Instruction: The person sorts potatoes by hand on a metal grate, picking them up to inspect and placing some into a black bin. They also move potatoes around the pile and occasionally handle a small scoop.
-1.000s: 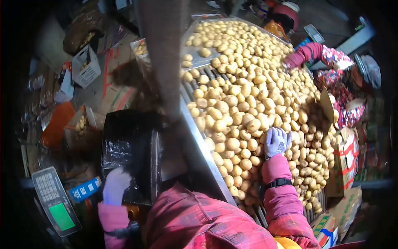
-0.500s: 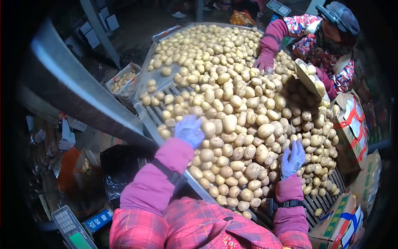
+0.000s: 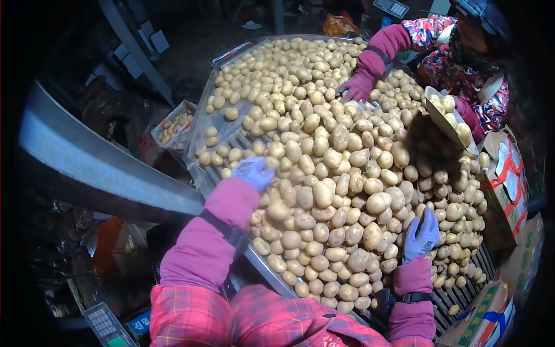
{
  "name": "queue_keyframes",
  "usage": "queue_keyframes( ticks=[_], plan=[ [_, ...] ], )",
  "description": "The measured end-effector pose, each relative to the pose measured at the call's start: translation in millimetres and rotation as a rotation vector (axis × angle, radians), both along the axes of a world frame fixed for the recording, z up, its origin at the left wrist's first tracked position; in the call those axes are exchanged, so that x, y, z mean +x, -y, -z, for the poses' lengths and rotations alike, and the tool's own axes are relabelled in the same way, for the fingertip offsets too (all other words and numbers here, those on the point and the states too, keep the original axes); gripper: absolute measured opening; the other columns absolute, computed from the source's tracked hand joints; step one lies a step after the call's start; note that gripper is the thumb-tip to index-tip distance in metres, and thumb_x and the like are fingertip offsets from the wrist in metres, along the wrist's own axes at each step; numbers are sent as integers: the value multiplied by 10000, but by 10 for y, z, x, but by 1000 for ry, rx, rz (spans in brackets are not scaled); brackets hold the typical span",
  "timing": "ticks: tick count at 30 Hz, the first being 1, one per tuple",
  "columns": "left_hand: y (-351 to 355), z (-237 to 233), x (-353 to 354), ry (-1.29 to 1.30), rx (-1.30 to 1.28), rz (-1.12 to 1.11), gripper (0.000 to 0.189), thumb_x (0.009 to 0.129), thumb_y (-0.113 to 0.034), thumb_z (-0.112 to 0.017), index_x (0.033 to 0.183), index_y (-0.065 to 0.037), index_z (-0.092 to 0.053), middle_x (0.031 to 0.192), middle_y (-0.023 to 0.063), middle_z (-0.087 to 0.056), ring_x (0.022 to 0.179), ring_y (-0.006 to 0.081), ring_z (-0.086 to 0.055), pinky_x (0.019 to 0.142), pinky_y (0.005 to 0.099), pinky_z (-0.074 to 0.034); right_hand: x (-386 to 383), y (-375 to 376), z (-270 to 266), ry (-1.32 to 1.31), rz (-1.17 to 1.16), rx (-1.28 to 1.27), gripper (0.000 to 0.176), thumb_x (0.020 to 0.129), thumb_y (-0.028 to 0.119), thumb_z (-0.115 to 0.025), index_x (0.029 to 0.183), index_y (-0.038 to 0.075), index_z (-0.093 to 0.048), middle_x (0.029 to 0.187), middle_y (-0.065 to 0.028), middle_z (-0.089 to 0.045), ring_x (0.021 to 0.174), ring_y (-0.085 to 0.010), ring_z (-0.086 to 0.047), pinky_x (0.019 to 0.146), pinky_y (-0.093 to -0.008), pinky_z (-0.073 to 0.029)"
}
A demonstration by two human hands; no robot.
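Note:
A large heap of potatoes covers a slatted metal table. My left hand, in a pale purple glove, is at the left edge of the heap with its fingers curled down over the potatoes; whether it grips one is not clear. Blurred potatoes lie just below it. My right hand, gloved alike, rests against potatoes on the right side of the heap, its fingers apart. Across the table, a co-worker's gloved hand touches the far potatoes.
The co-worker's other arm is beside a scoop full of potatoes. Cartons stand along the right side. A curved metal beam crosses the left. A scale is at lower left, and a box of potatoes stands beyond the beam.
My left hand has moved up and left in view, and some potatoes below it are shifting. The co-worker's hand has moved left. The whole view has shifted slightly.

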State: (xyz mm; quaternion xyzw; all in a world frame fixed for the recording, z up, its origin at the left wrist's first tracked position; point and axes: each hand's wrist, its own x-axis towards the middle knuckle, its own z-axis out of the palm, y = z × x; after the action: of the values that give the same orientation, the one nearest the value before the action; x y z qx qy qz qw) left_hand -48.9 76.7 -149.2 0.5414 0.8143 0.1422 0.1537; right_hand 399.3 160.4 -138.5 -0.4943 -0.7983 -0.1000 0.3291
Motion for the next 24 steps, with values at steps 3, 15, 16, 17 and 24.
queue_keyframes(
  ticks=[3, 15, 16, 17, 24],
  plan=[
    [-315, -226, 244, -62, 166, -37, 391, 771, -353, -599, 1105, -150, -629, 1100, 145, -582, 1033, 314, -556, 855, 457, -444, -22, -20, 119, -50, 47, 29, 334, 900, 143, -556, 1186, -30, -567, 1163, -218, -592, 1022, -382, -573, 884, -463, -442],
    [-512, -8, -217, 345, 332, -332, 284, 810, -272, -615, 993, -54, -618, 906, 177, -620, 827, 316, -613, 736, 434, -487, 73, 2, 227, -85, 24, 10, 335, 948, 133, -509, 1226, -49, -543, 1202, -211, -592, 1098, -366, -559, 949, -447, -424],
    [-411, 5, -307, 326, 316, -296, 277, 815, -258, -608, 995, -47, -614, 914, 177, -620, 836, 313, -613, 744, 423, -487, 88, 5, 236, -80, 38, -10, 337, 949, 135, -508, 1229, -48, -541, 1204, -211, -591, 1100, -366, -557, 952, -446, -421],
    [-327, 5, -390, 305, 309, -261, 270, 820, -244, -601, 996, -39, -611, 921, 177, -620, 845, 310, -613, 753, 412, -487, 84, -9, 243, -78, 49, -22, 339, 950, 137, -508, 1232, -48, -540, 1205, -212, -590, 1103, -365, -555, 955, -445, -419],
    [-344, 249, -185, -77, 431, -94, 509, 778, -311, -628, 1222, -81, -536, 1196, 191, -527, 1046, 379, -554, 890, 455, -458, 54, -20, 214, -110, -3, 3, 336, 934, 122, -514, 1213, -64, -538, 1194, -233, -579, 1068, -386, -549, 929, -449, -424]
  ],
)
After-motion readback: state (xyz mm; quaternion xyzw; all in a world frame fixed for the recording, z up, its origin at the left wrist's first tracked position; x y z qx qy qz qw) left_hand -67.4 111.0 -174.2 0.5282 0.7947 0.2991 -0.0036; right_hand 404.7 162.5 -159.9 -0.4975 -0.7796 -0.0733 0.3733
